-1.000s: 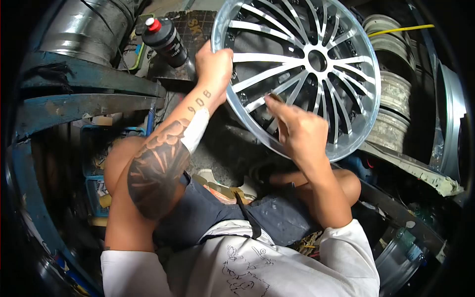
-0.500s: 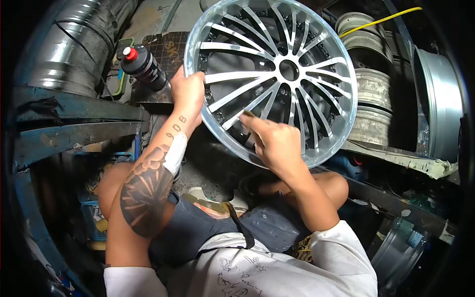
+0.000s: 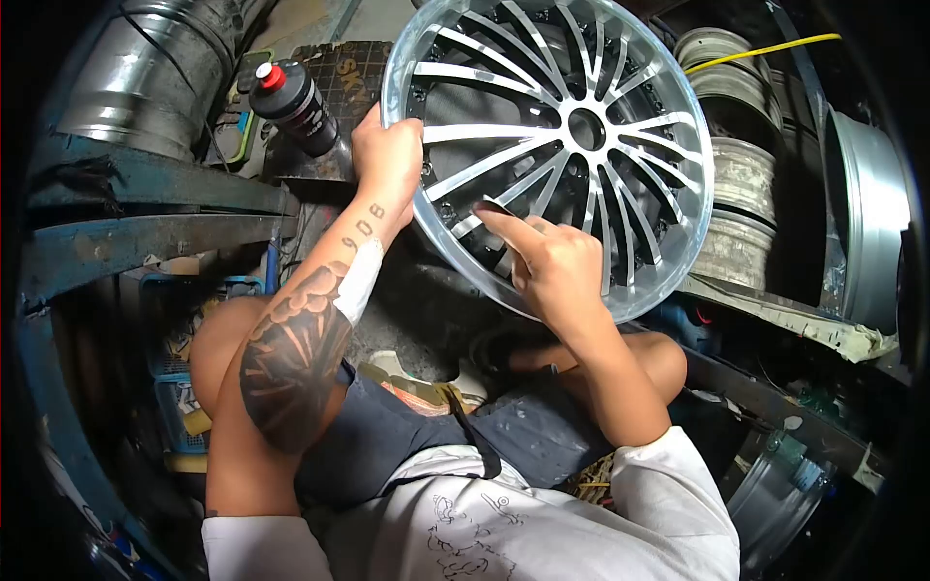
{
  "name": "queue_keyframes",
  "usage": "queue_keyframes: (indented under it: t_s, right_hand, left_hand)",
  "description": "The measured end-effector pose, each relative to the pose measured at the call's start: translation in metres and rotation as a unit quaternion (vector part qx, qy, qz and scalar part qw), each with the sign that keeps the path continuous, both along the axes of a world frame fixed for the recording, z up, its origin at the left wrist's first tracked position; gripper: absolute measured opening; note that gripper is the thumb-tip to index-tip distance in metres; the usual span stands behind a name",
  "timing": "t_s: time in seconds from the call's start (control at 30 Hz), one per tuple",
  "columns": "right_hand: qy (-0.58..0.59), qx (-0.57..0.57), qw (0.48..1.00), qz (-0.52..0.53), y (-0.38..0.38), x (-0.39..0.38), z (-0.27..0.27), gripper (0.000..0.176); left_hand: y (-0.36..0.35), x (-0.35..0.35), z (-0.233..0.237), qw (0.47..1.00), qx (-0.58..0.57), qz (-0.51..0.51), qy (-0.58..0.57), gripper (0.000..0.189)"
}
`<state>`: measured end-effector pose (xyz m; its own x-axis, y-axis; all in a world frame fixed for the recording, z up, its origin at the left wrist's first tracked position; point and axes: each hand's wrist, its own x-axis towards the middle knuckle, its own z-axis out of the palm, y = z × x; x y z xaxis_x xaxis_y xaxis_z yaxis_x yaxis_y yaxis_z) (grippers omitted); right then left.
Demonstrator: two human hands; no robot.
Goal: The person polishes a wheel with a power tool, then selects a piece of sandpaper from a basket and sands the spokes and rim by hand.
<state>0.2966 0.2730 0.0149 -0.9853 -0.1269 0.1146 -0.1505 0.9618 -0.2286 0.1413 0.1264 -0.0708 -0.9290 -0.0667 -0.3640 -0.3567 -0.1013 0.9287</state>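
Observation:
A large silver and black multi-spoke wheel rim is tilted up before me. My left hand grips its left edge, with the thumb over the lip and the other fingers mostly behind it. At the lower left spokes, my right hand holds a small thin dark piece under its extended index finger, pressed to a spoke. The other right fingers are curled. Left of the rim, a black bottle with a red and white cap stands near my left hand.
Worn rims are stacked at the right, beside a large silver rim. A yellow hose crosses above them. Metal cylinders and a blue metal frame are at the left. Blue baskets sit below.
The rim and my left hand appear slightly farther right and higher in view. My right hand has shifted slightly right along the lower left spokes, still with the dark piece.

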Motion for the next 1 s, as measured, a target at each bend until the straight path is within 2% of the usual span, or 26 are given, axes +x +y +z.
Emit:
queue_keyframes:
  t_s: [0.07,0.1,0.13,0.17,0.23,0.27,0.33,0.37,0.43,0.5,0.63,0.67,0.77,0.9,1.0]
  right_hand:
    - [-0.040,0.010,0.999,0.002,0.007,0.004,-0.013,0.046]
    - [-0.056,0.015,0.998,0.004,0.006,0.001,-0.011,0.047]
    - [-0.106,0.077,0.991,0.001,0.006,0.003,-0.002,0.046]
    - [-0.079,0.015,0.997,0.009,0.003,0.002,0.004,0.042]
    - [0.017,-0.016,1.000,0.003,-0.002,-0.003,-0.007,0.038]
    - [-0.025,0.018,1.000,0.000,0.003,-0.002,-0.017,0.038]
    - [-0.098,0.047,0.994,-0.016,0.004,0.008,-0.002,0.039]
    - [-0.129,0.062,0.990,-0.014,0.004,0.004,0.004,0.039]
    - [-0.052,-0.001,0.998,-0.028,-0.002,0.003,-0.001,0.038]
    - [-0.003,-0.026,0.999,-0.035,0.000,-0.001,-0.021,0.037]
    - [-0.041,-0.014,0.998,-0.049,-0.003,-0.001,-0.019,0.035]
    - [-0.055,-0.014,0.997,-0.059,-0.003,-0.001,-0.015,0.030]
    - [-0.086,0.011,0.995,-0.053,0.001,0.006,-0.018,0.035]
    - [-0.053,-0.008,0.998,-0.037,0.003,0.005,-0.018,0.028]
    - [-0.071,-0.011,0.997,-0.031,0.003,-0.002,-0.019,0.030]
  left_hand:
    - [-0.002,-0.001,-0.003,0.999,0.039,-0.010,-0.003,0.021]
    - [-0.001,0.000,0.003,1.000,0.019,-0.009,-0.002,0.019]
    - [0.002,0.000,0.009,1.000,0.001,0.002,0.004,0.017]
    - [0.002,0.002,0.012,1.000,-0.017,0.014,0.005,0.016]
    - [0.001,0.000,0.003,1.000,0.005,0.003,-0.003,0.017]
    - [0.001,-0.002,-0.001,1.000,0.020,0.001,-0.001,0.018]
    - [0.003,0.002,0.007,0.999,0.033,0.016,-0.009,0.019]
    - [0.005,0.002,0.011,0.999,-0.040,0.030,0.017,0.019]
    - [0.000,-0.001,0.005,1.000,0.012,-0.009,-0.008,0.024]
    - [-0.001,-0.001,0.005,1.000,-0.001,-0.008,-0.016,0.026]
    - [0.001,0.002,0.013,0.998,-0.056,0.004,-0.012,0.029]
    - [0.000,0.001,0.011,0.999,-0.031,-0.003,-0.017,0.028]
    - [0.001,0.002,0.016,0.998,-0.059,0.001,-0.007,0.027]
    - [0.003,-0.003,-0.004,0.999,0.039,0.008,0.000,0.018]
    - [0.002,-0.002,-0.005,1.000,-0.018,0.010,0.021,0.015]
